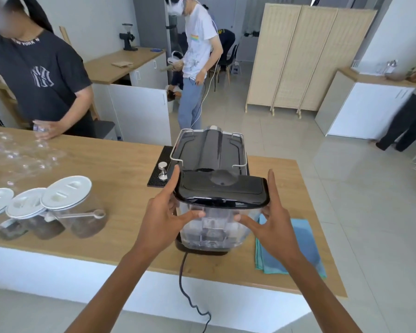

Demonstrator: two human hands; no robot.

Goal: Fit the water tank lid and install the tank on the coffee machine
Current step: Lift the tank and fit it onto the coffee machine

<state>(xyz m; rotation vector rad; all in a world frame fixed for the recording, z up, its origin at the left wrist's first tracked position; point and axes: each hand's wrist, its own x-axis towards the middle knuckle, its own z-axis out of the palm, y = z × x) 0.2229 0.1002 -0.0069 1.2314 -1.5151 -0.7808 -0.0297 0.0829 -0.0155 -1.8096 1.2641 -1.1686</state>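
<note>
The clear water tank (213, 228) stands upright at the near, rear side of the black coffee machine (209, 150) on the wooden counter. A glossy black lid (220, 191) sits on top of the tank. My left hand (165, 212) grips the tank's left side, thumb across its front wall and index finger up along the lid's left edge. On the opposite side my right hand (270, 217) holds the tank the same way, index finger raised beside the lid. The tank's base meets the machine's black foot (202, 249), and I cannot tell whether it is fully seated.
Three lidded jars of coffee (55, 210) stand at the left. A tamper (163, 171) rests on a black mat beside the machine. A blue cloth (303, 241) lies at the right. The power cord (185, 284) hangs off the near edge. A person in a dark shirt (39, 78) handles clear cups (22, 155) across the counter.
</note>
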